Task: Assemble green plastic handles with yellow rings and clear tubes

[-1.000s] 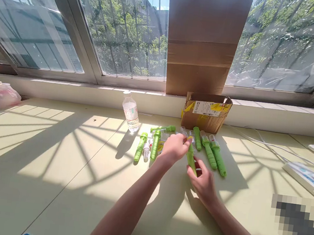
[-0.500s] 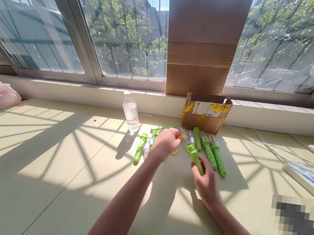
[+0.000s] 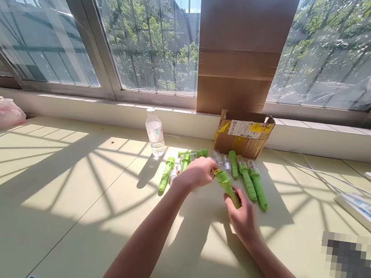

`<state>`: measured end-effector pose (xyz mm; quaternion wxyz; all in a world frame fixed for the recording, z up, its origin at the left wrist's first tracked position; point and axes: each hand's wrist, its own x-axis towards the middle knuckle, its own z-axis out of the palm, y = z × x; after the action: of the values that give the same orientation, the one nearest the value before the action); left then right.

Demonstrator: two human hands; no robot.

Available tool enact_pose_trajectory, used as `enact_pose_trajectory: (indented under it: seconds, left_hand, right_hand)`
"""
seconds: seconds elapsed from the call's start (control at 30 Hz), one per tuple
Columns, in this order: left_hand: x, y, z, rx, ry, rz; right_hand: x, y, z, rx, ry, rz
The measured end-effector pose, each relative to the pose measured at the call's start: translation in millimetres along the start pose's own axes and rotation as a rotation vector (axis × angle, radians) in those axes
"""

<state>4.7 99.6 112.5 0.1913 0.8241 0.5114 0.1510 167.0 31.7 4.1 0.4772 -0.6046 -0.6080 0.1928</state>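
Note:
My right hand [image 3: 242, 212] is wrapped round the lower part of a green plastic handle [image 3: 226, 185], its threaded open end tilted up and to the left. My left hand [image 3: 201, 170] pinches a small yellow piece [image 3: 216, 171] right at that threaded end; the fingers partly cover it. To the right lie a green handle with no cap [image 3: 233, 164] and two green handles with clear caps, one nearer [image 3: 247, 182] and one further right [image 3: 258, 187]. Clear plastic caps [image 3: 226, 163] rest behind my hands. Left of them are another green handle [image 3: 166, 175] and more green parts [image 3: 200, 152].
An opened cardboard box [image 3: 243, 137] stands against the sill, a tall cardboard sheet [image 3: 240, 50] behind it. A water bottle [image 3: 155, 135] stands left of the parts. White cables lead to a power strip [image 3: 362, 210] on the right. A pink bag [image 3: 1, 111] lies far left.
My left hand has brought the yellow piece down and slightly right, onto the threaded end of the green handle. My right hand has stayed nearly in place.

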Motion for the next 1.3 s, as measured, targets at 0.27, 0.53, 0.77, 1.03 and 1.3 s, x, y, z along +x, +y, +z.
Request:
enact_pose_trajectory:
  seconds: [0.27, 0.53, 0.77, 1.03, 1.3]
  left_hand:
    - [-4, -6, -2.0, -0.055, -0.123, 0.000]
    - [-7, -4, -5.0, -0.087, -0.131, 0.010]
    - [-9, 0, -9.8, -0.152, -0.119, -0.031]
    - [-8, -3, -10.1, -0.202, -0.154, 0.020]
    - [-1, -13, -3.7, -0.305, -0.184, 0.054]
  right_hand:
    - [-1, 0, 1, -0.044, -0.022, -0.021]
    - [-2, 2, 1, -0.054, -0.028, -0.023]
    - [-2, 0, 1, -0.051, -0.033, -0.026]
    - [-3, 1, 1, -0.066, -0.008, -0.052]
    - [-3, 4, 2, -0.064, 0.006, -0.080]
